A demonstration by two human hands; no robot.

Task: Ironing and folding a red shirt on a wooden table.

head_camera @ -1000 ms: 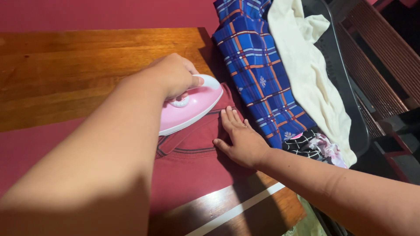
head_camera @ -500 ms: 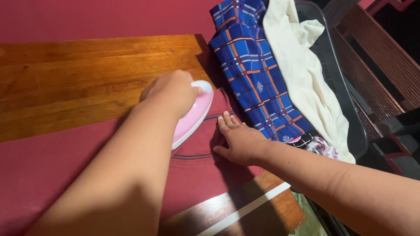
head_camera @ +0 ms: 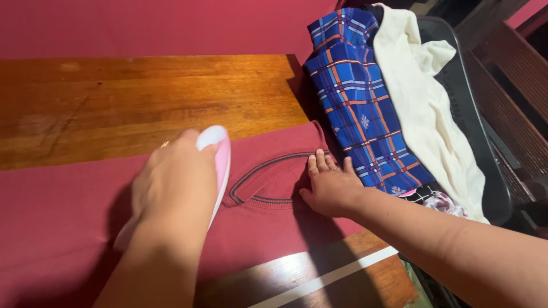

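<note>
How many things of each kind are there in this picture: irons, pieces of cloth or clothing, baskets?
Irons: 1, the pink iron
Clothing or cloth pieces: 4, maroon shirt, blue plaid cloth, cream cloth, floral piece
Baskets: 1, dark basket
Total: 6

wooden table [head_camera: 142, 97] lying bare at upper left, a white stripe [head_camera: 325, 278] crossing its near edge | blue plaid cloth [head_camera: 365, 114] hanging over the table's right end | cream garment [head_camera: 425, 108] draping just beside it in a dark basket [head_camera: 485, 148] | floral fabric [head_camera: 442, 201] peeking out below
</note>
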